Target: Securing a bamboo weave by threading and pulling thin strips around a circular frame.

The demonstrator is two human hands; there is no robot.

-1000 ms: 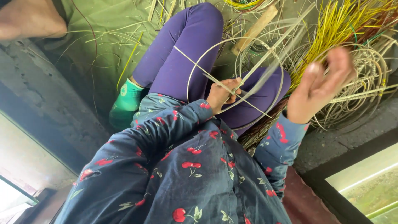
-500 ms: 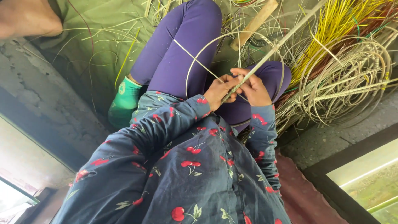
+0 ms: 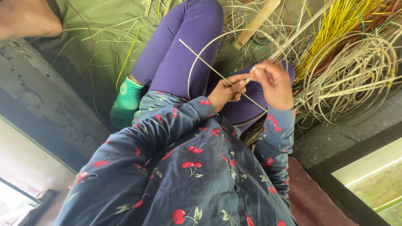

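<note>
A thin pale cane strip [image 3: 209, 62] runs straight from ten o'clock down toward four, crossing a hoop of the same cane [image 3: 197, 62] that arcs over the purple-clad thigh [image 3: 180, 50]. The strip passes between both hands at picture centre. The left hand [image 3: 226, 90] pinches it from below, fingers together on it. The right hand [image 3: 274, 83], just beside at three o'clock, is clamped on the strip too, fingertips touching the left's. Coiled cane [image 3: 356, 79] lies at three o'clock; yellow stalks [image 3: 335, 25] and a wooden handle [image 3: 255, 23] at one o'clock.
</note>
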